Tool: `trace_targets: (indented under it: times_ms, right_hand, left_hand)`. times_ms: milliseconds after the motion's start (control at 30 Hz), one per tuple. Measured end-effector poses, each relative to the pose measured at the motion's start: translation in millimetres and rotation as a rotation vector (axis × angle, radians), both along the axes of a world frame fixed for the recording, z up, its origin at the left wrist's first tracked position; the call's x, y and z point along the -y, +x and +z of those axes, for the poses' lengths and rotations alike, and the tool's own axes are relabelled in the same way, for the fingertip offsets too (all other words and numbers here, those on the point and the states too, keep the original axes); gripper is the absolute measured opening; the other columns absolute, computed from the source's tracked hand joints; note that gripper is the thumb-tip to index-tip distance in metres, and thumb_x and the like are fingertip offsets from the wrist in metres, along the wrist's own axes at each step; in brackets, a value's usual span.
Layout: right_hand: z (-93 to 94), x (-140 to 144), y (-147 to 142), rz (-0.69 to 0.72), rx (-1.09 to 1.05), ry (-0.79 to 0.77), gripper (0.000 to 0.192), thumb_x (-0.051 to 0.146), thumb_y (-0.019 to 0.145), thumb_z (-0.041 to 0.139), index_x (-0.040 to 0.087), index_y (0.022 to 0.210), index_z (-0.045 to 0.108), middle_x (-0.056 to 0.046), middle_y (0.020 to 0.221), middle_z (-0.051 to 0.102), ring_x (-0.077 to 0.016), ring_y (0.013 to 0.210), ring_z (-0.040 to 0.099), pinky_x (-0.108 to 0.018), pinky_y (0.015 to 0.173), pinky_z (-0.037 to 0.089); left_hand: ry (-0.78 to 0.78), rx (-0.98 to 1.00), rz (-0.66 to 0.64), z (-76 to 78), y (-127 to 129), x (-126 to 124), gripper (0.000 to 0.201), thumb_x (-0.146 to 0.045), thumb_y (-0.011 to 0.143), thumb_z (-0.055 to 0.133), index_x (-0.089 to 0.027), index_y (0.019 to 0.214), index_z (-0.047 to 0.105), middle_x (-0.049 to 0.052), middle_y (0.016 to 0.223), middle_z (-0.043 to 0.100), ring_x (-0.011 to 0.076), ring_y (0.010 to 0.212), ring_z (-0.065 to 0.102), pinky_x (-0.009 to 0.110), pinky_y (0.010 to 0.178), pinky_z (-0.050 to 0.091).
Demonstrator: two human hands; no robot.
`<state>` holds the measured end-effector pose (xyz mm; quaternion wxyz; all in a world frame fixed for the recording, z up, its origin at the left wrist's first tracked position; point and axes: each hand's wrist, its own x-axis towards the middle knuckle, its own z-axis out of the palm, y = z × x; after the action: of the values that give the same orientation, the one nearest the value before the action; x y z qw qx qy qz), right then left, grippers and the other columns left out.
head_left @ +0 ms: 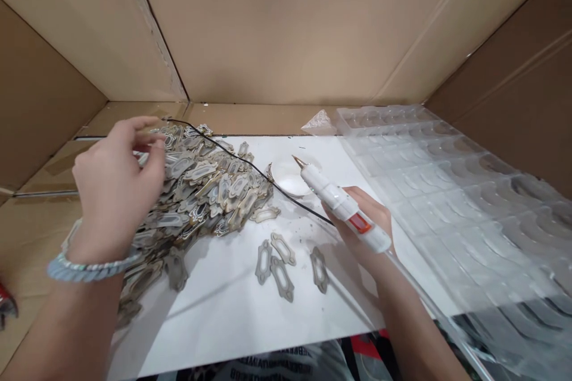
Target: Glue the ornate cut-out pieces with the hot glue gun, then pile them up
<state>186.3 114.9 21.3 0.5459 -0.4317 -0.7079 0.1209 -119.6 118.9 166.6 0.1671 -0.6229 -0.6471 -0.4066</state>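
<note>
My right hand [366, 220] is closed around a white hot glue gun [339, 199]. Its metal nozzle points up and left over a small round white dish [290, 178], and a clear glue stick [415, 292] trails from its back. My left hand [127, 169], wearing bracelets, hovers at the left edge of a large heap of metal label frames [214, 184]. Its thumb and fingers are curved but apart, with nothing visible between them. Several loose label frames [281, 280] lie on the white board [214, 321] in front of the heap.
A black cord [241, 158] runs across the heap to the glue gun. Clear plastic compartment trays [447, 190] cover the right side. A small clear plastic piece [319, 124] lies at the back. Cardboard walls [286, 30] enclose the workspace.
</note>
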Motion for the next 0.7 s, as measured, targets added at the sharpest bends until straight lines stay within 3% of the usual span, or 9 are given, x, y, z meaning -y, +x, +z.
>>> trace_targets:
  times_ms: [67, 100, 133, 167, 200, 300, 433, 567, 700]
  right_hand:
    - [3.4, 0.0, -0.4, 0.000, -0.101, -0.036, 0.014, 0.027, 0.089, 0.060, 0.022, 0.075, 0.060, -0.004, 0.080, 0.066, -0.0159, 0.064, 0.061, -0.028, 0.057, 0.045]
    - [5.3, 0.2, -0.8, -0.009, -0.150, -0.076, 0.019, 0.031, 0.088, 0.061, 0.022, 0.072, 0.058, -0.003, 0.076, 0.065, -0.0159, 0.061, 0.060, -0.028, 0.055, 0.045]
    - [7.2, 0.4, -1.1, -0.018, -0.192, -0.129, 0.024, 0.035, 0.088, 0.062, 0.022, 0.068, 0.056, -0.003, 0.071, 0.063, -0.0159, 0.057, 0.058, -0.029, 0.052, 0.044]
    - [8.8, 0.8, -1.4, -0.031, -0.231, -0.186, 0.027, 0.038, 0.087, 0.063, 0.023, 0.066, 0.055, -0.002, 0.067, 0.061, -0.0160, 0.055, 0.055, -0.029, 0.050, 0.042]
    - [10.1, 1.0, -1.5, -0.044, -0.263, -0.236, 0.029, 0.041, 0.086, 0.063, 0.023, 0.065, 0.054, -0.002, 0.064, 0.059, -0.0162, 0.053, 0.053, -0.029, 0.048, 0.041]
    - [10.8, 1.1, -1.5, -0.067, -0.343, -0.288, 0.029, 0.047, 0.084, 0.064, 0.024, 0.068, 0.058, -0.003, 0.063, 0.059, -0.0174, 0.055, 0.053, -0.030, 0.047, 0.041]
    - [9.4, 0.6, -1.2, -0.054, -0.400, -0.257, 0.024, 0.047, 0.085, 0.065, 0.023, 0.079, 0.067, -0.004, 0.073, 0.066, -0.0190, 0.064, 0.060, -0.031, 0.054, 0.048]
    - [12.3, 1.6, -1.1, -0.062, -0.436, -0.317, 0.029, 0.050, 0.082, 0.067, 0.021, 0.080, 0.069, -0.005, 0.080, 0.070, -0.0196, 0.069, 0.063, -0.030, 0.056, 0.050]
    - [13.6, 2.0, -0.8, -0.067, -0.484, -0.348, 0.032, 0.052, 0.079, 0.070, 0.021, 0.085, 0.073, -0.007, 0.089, 0.074, -0.0217, 0.076, 0.068, -0.032, 0.062, 0.055]
  left_hand:
    - [-0.113, -0.066, -0.066, -5.8, 13.8, 10.4, 0.033, -0.051, 0.084, 0.059, -0.024, 0.100, 0.071, 0.001, 0.081, 0.071, 0.0266, 0.081, 0.069, 0.045, 0.081, 0.052]
    - [-0.274, -0.127, -0.204, -10.7, 21.7, 16.3, 0.028, -0.050, 0.084, 0.060, -0.025, 0.092, 0.071, -0.002, 0.076, 0.071, 0.0212, 0.071, 0.068, 0.035, 0.069, 0.052]
    - [-0.473, -0.184, -0.420, -16.9, 29.7, 22.3, 0.023, -0.045, 0.084, 0.062, -0.026, 0.093, 0.069, -0.003, 0.076, 0.071, 0.0180, 0.067, 0.068, 0.030, 0.062, 0.051]
    - [-0.643, -0.256, -0.591, -24.1, 37.4, 28.0, 0.017, -0.036, 0.084, 0.063, -0.028, 0.099, 0.068, -0.004, 0.083, 0.072, 0.0166, 0.071, 0.069, 0.027, 0.061, 0.051]
    - [-0.738, -0.339, -0.676, -32.0, 44.5, 33.1, 0.019, -0.024, 0.084, 0.061, -0.028, 0.101, 0.067, -0.003, 0.089, 0.072, 0.0163, 0.078, 0.069, 0.026, 0.065, 0.052]
    - [-0.830, -0.566, -0.650, -55.4, 58.7, 43.2, 0.038, 0.002, 0.077, 0.049, -0.024, 0.100, 0.064, 0.002, 0.092, 0.070, 0.0188, 0.085, 0.066, 0.027, 0.070, 0.049]
    - [-0.847, -0.692, -0.676, -72.9, 63.3, 45.5, 0.055, 0.010, 0.068, 0.048, -0.024, 0.110, 0.059, 0.003, 0.098, 0.068, 0.0219, 0.094, 0.064, 0.030, 0.077, 0.047]
    - [-0.830, -0.723, -0.659, -77.4, 64.2, 46.9, 0.047, 0.006, 0.070, 0.053, -0.023, 0.106, 0.057, 0.001, 0.085, 0.067, 0.0223, 0.081, 0.064, 0.031, 0.069, 0.043]
    - [-0.798, -0.750, -0.599, -81.9, 63.4, 50.2, 0.033, 0.001, 0.073, 0.058, -0.022, 0.098, 0.057, 0.000, 0.078, 0.065, 0.0226, 0.073, 0.062, 0.034, 0.071, 0.040]
